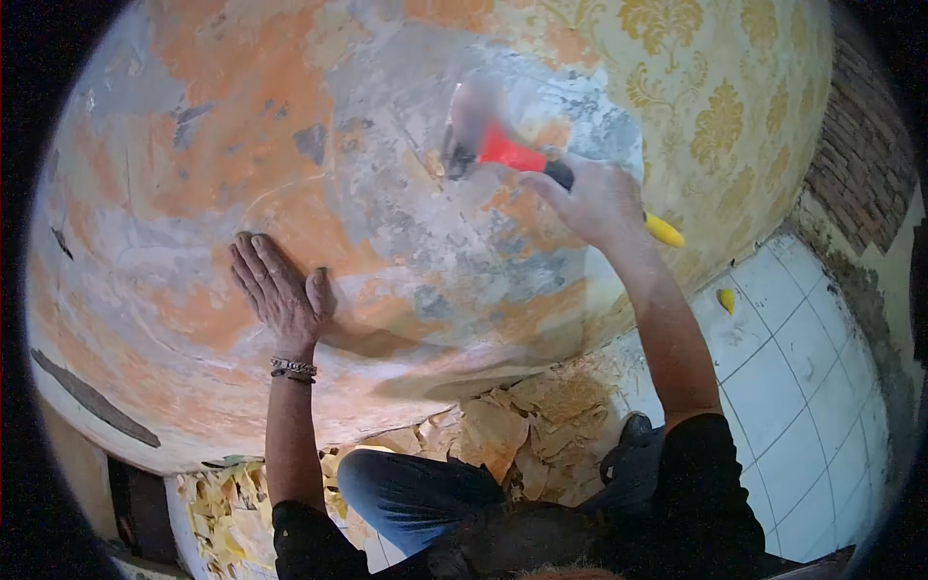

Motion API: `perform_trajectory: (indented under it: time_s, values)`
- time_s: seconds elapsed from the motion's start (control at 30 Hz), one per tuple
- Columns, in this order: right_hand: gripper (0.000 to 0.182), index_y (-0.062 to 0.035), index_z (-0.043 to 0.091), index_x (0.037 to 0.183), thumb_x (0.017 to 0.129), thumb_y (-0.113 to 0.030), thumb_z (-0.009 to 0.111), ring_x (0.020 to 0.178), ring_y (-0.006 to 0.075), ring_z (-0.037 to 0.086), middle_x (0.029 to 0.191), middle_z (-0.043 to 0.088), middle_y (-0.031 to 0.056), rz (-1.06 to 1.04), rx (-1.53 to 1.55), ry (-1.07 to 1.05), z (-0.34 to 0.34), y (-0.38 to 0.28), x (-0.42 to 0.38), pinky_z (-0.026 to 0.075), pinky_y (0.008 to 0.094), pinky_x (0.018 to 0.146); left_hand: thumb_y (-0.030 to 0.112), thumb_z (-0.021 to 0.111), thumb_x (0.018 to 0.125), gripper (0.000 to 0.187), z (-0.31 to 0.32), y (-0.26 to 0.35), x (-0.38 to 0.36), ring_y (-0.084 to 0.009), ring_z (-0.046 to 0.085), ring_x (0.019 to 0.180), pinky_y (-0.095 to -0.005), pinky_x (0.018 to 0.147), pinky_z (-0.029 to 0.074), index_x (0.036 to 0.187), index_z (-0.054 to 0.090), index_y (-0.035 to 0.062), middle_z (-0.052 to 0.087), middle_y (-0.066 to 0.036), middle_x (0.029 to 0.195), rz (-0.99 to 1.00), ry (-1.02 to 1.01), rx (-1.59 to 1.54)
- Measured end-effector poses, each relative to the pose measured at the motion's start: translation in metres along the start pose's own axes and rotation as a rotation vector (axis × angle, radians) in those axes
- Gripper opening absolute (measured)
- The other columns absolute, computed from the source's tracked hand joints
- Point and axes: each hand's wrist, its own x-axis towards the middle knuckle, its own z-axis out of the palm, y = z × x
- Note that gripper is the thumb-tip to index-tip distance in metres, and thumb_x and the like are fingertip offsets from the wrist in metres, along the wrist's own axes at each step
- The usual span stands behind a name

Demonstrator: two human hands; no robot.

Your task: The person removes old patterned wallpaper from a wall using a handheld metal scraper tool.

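Observation:
My right hand (597,203) is wrapped round the handle of a scraper (512,152) with red, black and yellow parts. The scraper's blade end lies at the wall (387,145), where grey and orange patches show; a blur partly covers that end. Lower on the left, my left hand (278,293) rests flat against the wall with its fingers stretched out, holding nothing. A chain bracelet circles the left wrist.
Yellow patterned wallpaper (715,126) covers the wall's right part. Torn paper scraps (541,435) lie along the wall's foot, near my bent knee. White floor tiles (793,387) and a small yellow object (726,301) are at the right. Brickwork (860,145) stands at the far right.

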Motion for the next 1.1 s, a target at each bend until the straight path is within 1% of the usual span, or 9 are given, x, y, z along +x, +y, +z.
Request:
perform_trajectory:
  time_s: [0.07, 0.27, 0.4, 0.57, 0.67, 0.77, 0.9, 1.0, 1.1]
  values:
    - [0.058, -0.0119, 0.07, 0.096, 0.084, -0.066, 0.053, 0.08, 0.0352, 0.067, 0.081, 0.069, 0.0147, -0.044, 0.075, 0.047, -0.003, 0.0, -0.003, 0.051, 0.0444, 0.073, 0.053, 0.04, 0.094, 0.081, -0.005, 0.004, 0.007, -0.0444, 0.015, 0.142, -0.055, 0.115, 0.01, 0.148, 0.017, -0.0037, 0.017, -0.026, 0.154, 0.015, -0.035, 0.008]
    - [0.065, -0.014, 0.07, 0.102, 0.082, -0.072, 0.049, 0.082, 0.0325, 0.068, 0.086, 0.07, 0.0127, 0.042, -0.026, 0.017, -0.026, 0.097, 0.005, 0.052, 0.045, 0.072, 0.052, 0.04, 0.094, 0.08, -0.008, -0.015, 0.013, -0.0442, 0.018, 0.141, -0.0551, 0.115, 0.012, 0.147, 0.019, -0.0044, 0.021, -0.026, 0.152, 0.133, -0.004, 0.083]
    - [0.066, -0.0124, 0.069, 0.099, 0.082, -0.073, 0.049, 0.08, 0.0334, 0.068, 0.087, 0.069, 0.0147, 0.021, 0.25, 0.1, -0.004, 0.064, 0.008, 0.053, 0.0442, 0.072, 0.054, 0.04, 0.094, 0.083, -0.006, 0.013, 0.02, -0.0436, 0.014, 0.143, -0.0551, 0.115, 0.01, 0.148, 0.015, -0.0046, 0.016, -0.027, 0.154, 0.047, -0.02, 0.046]
    - [0.066, -0.0125, 0.067, 0.093, 0.081, -0.075, 0.048, 0.076, 0.0283, 0.068, 0.081, 0.068, 0.0136, -0.106, 0.076, 0.044, 0.006, -0.012, -0.004, 0.053, 0.0403, 0.071, 0.056, 0.046, 0.091, 0.087, 0.002, 0.04, 0.038, -0.0417, 0.013, 0.143, -0.0535, 0.116, 0.009, 0.148, 0.016, -0.0034, 0.017, -0.025, 0.154, 0.045, -0.004, 0.009]
    - [0.066, -0.0124, 0.067, 0.093, 0.081, -0.074, 0.049, 0.075, 0.0289, 0.068, 0.08, 0.068, 0.0132, -0.108, -0.026, -0.212, -0.017, 0.005, -0.001, 0.053, 0.0406, 0.07, 0.054, 0.047, 0.091, 0.085, -0.008, 0.028, 0.05, -0.0403, 0.016, 0.143, -0.0531, 0.116, 0.011, 0.147, 0.021, -0.0028, 0.021, -0.024, 0.153, 0.124, -0.076, 0.026]
    - [0.067, -0.0117, 0.067, 0.092, 0.081, -0.075, 0.047, 0.075, 0.0305, 0.068, 0.079, 0.068, 0.0125, -0.16, -0.079, -0.15, -0.02, 0.051, -0.001, 0.053, 0.042, 0.071, 0.054, 0.049, 0.09, 0.084, -0.004, 0.023, 0.054, -0.0392, 0.02, 0.143, -0.0532, 0.115, 0.012, 0.146, 0.026, -0.0025, 0.024, -0.023, 0.153, 0.162, -0.033, 0.044]
    - [0.067, -0.0117, 0.068, 0.088, 0.081, -0.075, 0.048, 0.074, 0.0298, 0.068, 0.075, 0.068, 0.011, -0.136, -0.032, -0.166, -0.001, 0.011, -0.003, 0.053, 0.0433, 0.07, 0.054, 0.052, 0.088, 0.085, -0.006, 0.026, 0.054, -0.0377, 0.019, 0.143, -0.0525, 0.115, 0.012, 0.147, 0.026, -0.0013, 0.025, -0.022, 0.153, 0.144, -0.042, 0.045]
    - [0.068, -0.0115, 0.068, 0.086, 0.08, -0.076, 0.048, 0.071, 0.0291, 0.068, 0.074, 0.068, 0.0121, -0.181, 0.013, 0.01, 0.015, -0.015, -0.009, 0.053, 0.0432, 0.067, 0.054, 0.046, 0.091, 0.082, -0.011, 0.021, 0.056, -0.039, 0.019, 0.143, -0.0529, 0.115, 0.013, 0.147, 0.025, -0.0004, 0.022, -0.022, 0.153, 0.148, -0.069, 0.057]
    - [0.07, -0.0107, 0.068, 0.087, 0.081, -0.076, 0.046, 0.072, 0.0295, 0.068, 0.075, 0.068, 0.0128, -0.131, -0.01, -0.166, -0.009, 0.004, -0.006, 0.053, 0.0441, 0.067, 0.054, 0.046, 0.091, 0.081, -0.011, 0.011, 0.053, -0.0391, 0.019, 0.142, -0.0531, 0.115, 0.013, 0.147, 0.025, -0.0008, 0.023, -0.022, 0.153, 0.185, -0.098, 0.031]
